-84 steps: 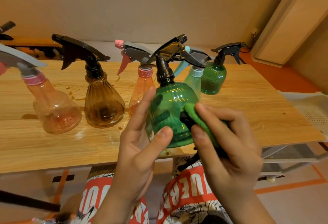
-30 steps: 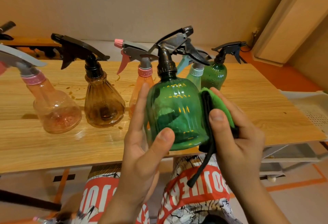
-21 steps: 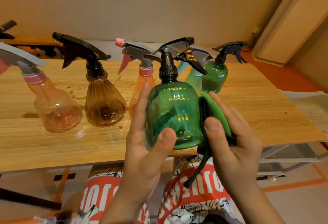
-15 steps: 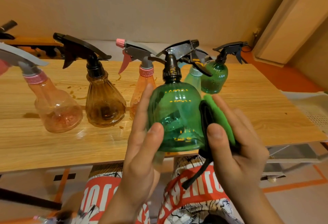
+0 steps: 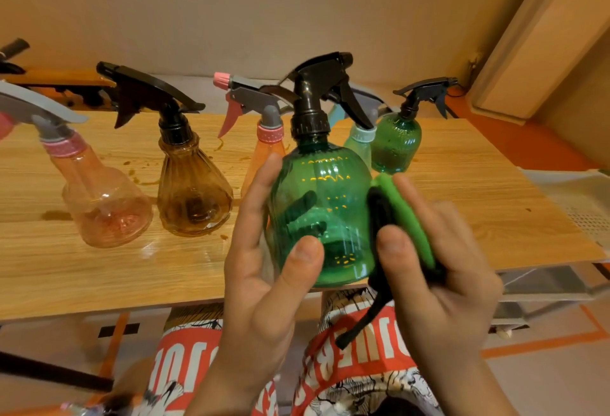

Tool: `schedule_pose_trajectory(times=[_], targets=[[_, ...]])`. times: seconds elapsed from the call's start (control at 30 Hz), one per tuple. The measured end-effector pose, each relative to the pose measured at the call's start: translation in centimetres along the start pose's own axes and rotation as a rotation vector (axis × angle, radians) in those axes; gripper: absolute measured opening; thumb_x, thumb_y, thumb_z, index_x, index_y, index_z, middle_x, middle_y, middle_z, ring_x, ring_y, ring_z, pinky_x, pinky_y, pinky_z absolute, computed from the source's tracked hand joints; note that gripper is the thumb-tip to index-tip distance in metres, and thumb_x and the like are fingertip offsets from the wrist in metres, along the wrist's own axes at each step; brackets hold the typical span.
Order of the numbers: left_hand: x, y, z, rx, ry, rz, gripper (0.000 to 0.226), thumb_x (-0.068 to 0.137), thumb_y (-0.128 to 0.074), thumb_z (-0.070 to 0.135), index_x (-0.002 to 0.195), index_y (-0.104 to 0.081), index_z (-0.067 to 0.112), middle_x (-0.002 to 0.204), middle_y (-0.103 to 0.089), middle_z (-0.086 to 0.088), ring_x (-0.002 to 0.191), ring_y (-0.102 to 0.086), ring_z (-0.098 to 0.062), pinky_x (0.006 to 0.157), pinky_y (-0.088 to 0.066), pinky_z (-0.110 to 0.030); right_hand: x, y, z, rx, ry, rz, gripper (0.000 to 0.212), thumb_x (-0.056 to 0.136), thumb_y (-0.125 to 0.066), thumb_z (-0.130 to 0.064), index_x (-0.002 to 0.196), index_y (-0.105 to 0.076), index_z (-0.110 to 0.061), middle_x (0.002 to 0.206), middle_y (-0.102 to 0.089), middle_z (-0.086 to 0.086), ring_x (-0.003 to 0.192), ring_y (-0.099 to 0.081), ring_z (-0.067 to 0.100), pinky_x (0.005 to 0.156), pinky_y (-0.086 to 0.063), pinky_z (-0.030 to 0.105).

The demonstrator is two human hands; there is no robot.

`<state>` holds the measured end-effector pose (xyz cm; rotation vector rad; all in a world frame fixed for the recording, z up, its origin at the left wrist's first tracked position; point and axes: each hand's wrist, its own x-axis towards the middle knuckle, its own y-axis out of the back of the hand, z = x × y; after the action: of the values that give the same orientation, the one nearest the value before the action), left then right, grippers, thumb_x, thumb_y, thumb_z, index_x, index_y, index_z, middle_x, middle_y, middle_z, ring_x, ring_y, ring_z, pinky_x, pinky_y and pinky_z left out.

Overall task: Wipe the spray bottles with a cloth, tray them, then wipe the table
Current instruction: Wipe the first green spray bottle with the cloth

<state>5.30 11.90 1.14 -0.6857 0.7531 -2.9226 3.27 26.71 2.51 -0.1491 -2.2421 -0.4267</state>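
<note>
My left hand (image 5: 264,270) grips a green spray bottle (image 5: 325,214) with a black trigger head, held upright above the table's front edge. My right hand (image 5: 439,280) holds a green and black cloth (image 5: 404,217) pressed against the bottle's right side. On the wooden table (image 5: 462,204) behind stand a clear pink bottle (image 5: 102,201), a brown ribbed bottle (image 5: 193,194), an orange bottle (image 5: 267,148) with a pink nozzle, a pale green bottle (image 5: 359,145) and a small green bottle (image 5: 396,141).
Brown spill marks (image 5: 145,181) dot the tabletop around the left bottles. A white perforated tray (image 5: 581,204) sits on a rack just off the table's right end. A wall runs behind the table.
The green bottle has been turned in my left hand, its trigger head swinging round. The cloth moved from the bottle's front to its right side.
</note>
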Motion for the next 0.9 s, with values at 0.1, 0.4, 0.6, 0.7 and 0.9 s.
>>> schedule_pose_trajectory(times=[0.1, 0.4, 0.6, 0.7, 0.9], targets=[[-0.1, -0.2, 0.1, -0.078, 0.012, -0.039, 0.060, 0.094, -0.070, 0.027, 0.148, -0.049, 0.043, 0.154, -0.051, -0.005, 0.140, -0.052, -0.030, 0.105, -0.051, -0.038, 0.1, -0.4, -0.3, 0.044, -0.073, 0.069, 0.039, 0.096, -0.060, -0.023, 0.135, -0.056, -0.016, 0.096, -0.062, 0.007, 0.086, -0.056, 0.004, 0.075, -0.045, 0.018], [-0.1, 0.4, 0.3, -0.300, 0.156, -0.016, 0.077, 0.095, -0.070, 0.026, 0.159, -0.027, 0.017, 0.151, -0.056, -0.005, 0.137, -0.056, -0.020, 0.100, -0.053, -0.028, 0.7, -0.1, -0.4, 0.176, -0.139, 0.108, 0.038, 0.098, -0.060, -0.032, 0.135, -0.060, -0.024, 0.108, -0.065, -0.008, 0.098, -0.060, 0.005, 0.083, -0.050, 0.022], [0.3, 0.4, 0.3, -0.295, 0.189, 0.002, 0.086, 0.089, -0.077, 0.037, 0.159, -0.030, 0.020, 0.151, -0.055, -0.008, 0.138, -0.055, -0.026, 0.101, -0.053, -0.032, 0.8, 0.2, -0.4, 0.144, -0.181, 0.060, 0.039, 0.096, -0.059, -0.024, 0.135, -0.059, -0.024, 0.111, -0.066, -0.005, 0.101, -0.062, 0.002, 0.083, -0.050, 0.020], [0.5, 0.2, 0.1, -0.262, 0.174, 0.028, 0.085, 0.090, -0.075, 0.037, 0.159, -0.030, 0.019, 0.149, -0.057, -0.009, 0.137, -0.056, -0.028, 0.100, -0.053, -0.033, 0.3, 0.4, -0.5, 0.101, -0.205, 0.022, 0.042, 0.096, -0.060, -0.026, 0.137, -0.059, -0.023, 0.102, -0.064, 0.002, 0.090, -0.059, 0.003, 0.075, -0.047, 0.018], [0.4, 0.0, 0.0, -0.161, 0.114, 0.021, 0.080, 0.089, -0.076, 0.039, 0.158, -0.036, 0.028, 0.155, -0.050, -0.012, 0.141, -0.050, -0.035, 0.105, -0.051, -0.041, -0.5, -0.2, -0.7, 0.185, -0.328, 0.146, 0.034, 0.094, -0.064, -0.030, 0.128, -0.065, -0.035, 0.107, -0.070, -0.020, 0.102, -0.066, -0.001, 0.081, -0.051, 0.013]])
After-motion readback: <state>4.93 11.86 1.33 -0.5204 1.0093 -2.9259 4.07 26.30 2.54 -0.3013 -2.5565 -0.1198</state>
